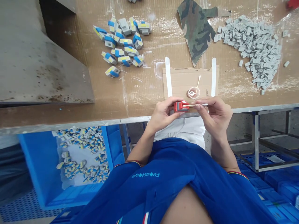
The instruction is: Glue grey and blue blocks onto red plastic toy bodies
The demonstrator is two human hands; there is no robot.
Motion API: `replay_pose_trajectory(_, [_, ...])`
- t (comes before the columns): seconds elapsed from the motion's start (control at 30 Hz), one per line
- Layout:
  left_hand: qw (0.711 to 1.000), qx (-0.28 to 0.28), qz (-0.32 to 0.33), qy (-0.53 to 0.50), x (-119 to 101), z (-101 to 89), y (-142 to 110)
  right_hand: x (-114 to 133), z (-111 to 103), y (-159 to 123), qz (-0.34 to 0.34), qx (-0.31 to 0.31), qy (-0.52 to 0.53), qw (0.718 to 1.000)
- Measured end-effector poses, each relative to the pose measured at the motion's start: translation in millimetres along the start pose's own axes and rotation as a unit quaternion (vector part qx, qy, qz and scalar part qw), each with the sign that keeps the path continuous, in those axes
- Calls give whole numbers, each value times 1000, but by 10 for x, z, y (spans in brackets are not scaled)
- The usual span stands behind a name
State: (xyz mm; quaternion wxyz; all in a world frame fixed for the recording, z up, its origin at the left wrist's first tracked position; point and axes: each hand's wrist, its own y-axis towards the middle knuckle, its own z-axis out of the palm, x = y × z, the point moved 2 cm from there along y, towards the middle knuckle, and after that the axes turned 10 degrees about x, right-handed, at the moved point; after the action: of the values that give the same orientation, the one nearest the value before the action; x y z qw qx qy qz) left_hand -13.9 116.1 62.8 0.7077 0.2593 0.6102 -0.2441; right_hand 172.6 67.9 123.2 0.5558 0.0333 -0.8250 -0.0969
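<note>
My left hand is closed around a small red block with a grey part, held just above the table's front edge. Between the fingertips of my right hand is a cotton swab, pinched near its middle. Its left tip rests on or just over the red block; I cannot tell whether it touches. Just beyond the hands, a small clear cup stands on a cardboard sheet taped down with white strips. A second cotton swab leans out of the cup.
Several blue, yellow and grey toy pieces lie at the back left. A heap of small grey parts covers the right. Camouflage cloth lies between them. A grey metal box stands left; a blue bin of pieces sits below.
</note>
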Motion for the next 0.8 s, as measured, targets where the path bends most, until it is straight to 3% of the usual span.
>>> replay_pose_trajectory(0.47, [1000,-1,-4,-10,-7,12,1,-3,33,-3,-3,1,-6,1000])
replay_pose_trajectory(0.8, [999,-12,19,30,9,6,-2,74,45,39,-72,-6,-81,994])
